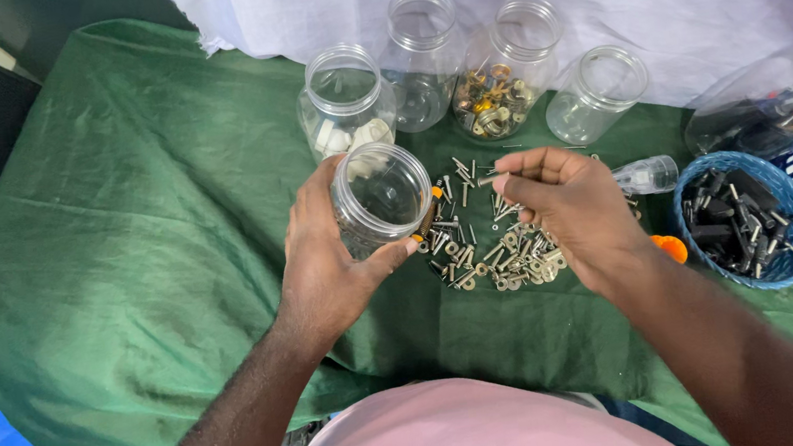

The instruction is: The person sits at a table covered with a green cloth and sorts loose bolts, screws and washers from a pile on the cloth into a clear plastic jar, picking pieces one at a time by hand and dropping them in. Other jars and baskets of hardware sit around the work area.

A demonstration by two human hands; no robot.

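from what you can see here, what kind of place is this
Probably a small hardware sorting table, not a fixed workshop. A green cloth covers it, with a loose pile of screws and washers, open clear jars behind, and a blue basket of dark parts. The left hand holds a clear jar.

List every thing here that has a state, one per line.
Held jar: open, tilted, in left hand.
Right hand: pinching a small metal part.
Hardware pile: loose on green cloth.
White-piece jar: upright, lidless.
Brass-part jar: lidless, partly filled.
Blue basket: holds dark parts.
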